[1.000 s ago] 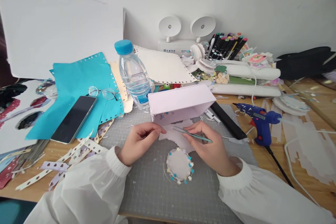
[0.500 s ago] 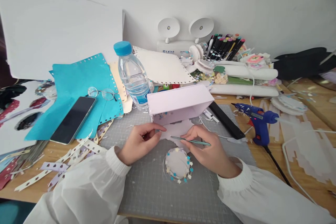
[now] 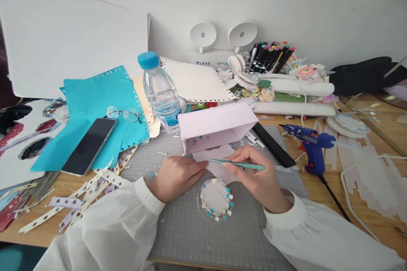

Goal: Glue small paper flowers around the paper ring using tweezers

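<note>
My right hand (image 3: 254, 178) grips a pair of teal tweezers (image 3: 244, 164), their tips pointing left. Palm down, my left hand (image 3: 176, 175) lies on the mat with its fingers stretched toward the tweezer tips, over the edge of a torn pale paper piece (image 3: 222, 171). Whether anything small lies under those fingers is hidden. Below both hands sits a round white disc (image 3: 215, 198) ringed with small blue, white and cream flowers. Just beyond the hands a pale lilac open box (image 3: 218, 123) rests on its side, with small coloured bits inside.
Under everything is a grey cutting mat (image 3: 203, 241). A water bottle (image 3: 162, 95) stands behind the box. At left are a phone (image 3: 90, 146), glasses (image 3: 124, 113) and blue paper (image 3: 98, 89). A blue glue gun (image 3: 310, 142) with a cord lies at right, by a black bar (image 3: 274, 144).
My left hand has turned from a loose pinch to palm down and shifted slightly right. The tweezers in my right hand have moved a little, their tips near my left fingers.
</note>
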The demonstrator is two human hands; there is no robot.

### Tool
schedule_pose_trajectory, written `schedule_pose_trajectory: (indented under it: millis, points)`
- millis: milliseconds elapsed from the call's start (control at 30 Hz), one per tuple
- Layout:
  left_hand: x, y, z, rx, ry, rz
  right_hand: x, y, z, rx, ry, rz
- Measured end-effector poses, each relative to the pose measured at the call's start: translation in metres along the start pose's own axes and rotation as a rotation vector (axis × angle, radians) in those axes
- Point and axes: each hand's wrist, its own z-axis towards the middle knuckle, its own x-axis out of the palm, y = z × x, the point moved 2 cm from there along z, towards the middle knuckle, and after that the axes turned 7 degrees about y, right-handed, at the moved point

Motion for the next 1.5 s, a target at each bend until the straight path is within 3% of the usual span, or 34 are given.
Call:
schedule_pose_trajectory:
  millis: [100,167,233,400,500,600,867,1200,1500]
  points:
    - [0.000,-0.004,-0.001,0.110,-0.046,0.096,-0.003,-0.001,0.000,0.040,-0.067,0.041]
    - [-0.002,-0.006,-0.001,0.121,-0.064,0.035,-0.006,-0.002,0.000,0.080,-0.108,0.075]
    - [-0.005,-0.006,-0.001,0.020,-0.075,-0.165,-0.010,-0.003,0.000,0.112,-0.139,0.124]
    - [-0.013,0.000,0.001,-0.475,-0.117,-0.947,-0.014,-0.003,-0.003,0.088,-0.137,0.295]
    - [-0.014,-0.001,0.002,-0.544,-0.156,-1.305,-0.010,0.002,-0.009,0.041,-0.092,0.320]
    - [-0.013,-0.005,0.001,-0.547,-0.136,-1.469,-0.004,0.008,-0.015,0.029,-0.013,0.359]
    - [-0.011,-0.009,-0.006,-0.562,-0.129,-1.408,0.002,0.014,-0.021,0.066,0.070,0.414]
    - [-0.011,-0.011,-0.004,-0.557,-0.073,-1.382,0.003,0.017,-0.022,0.064,0.044,0.380]
    - [-0.012,-0.011,-0.005,-0.533,-0.068,-1.332,0.002,0.009,-0.021,0.089,0.060,0.520]
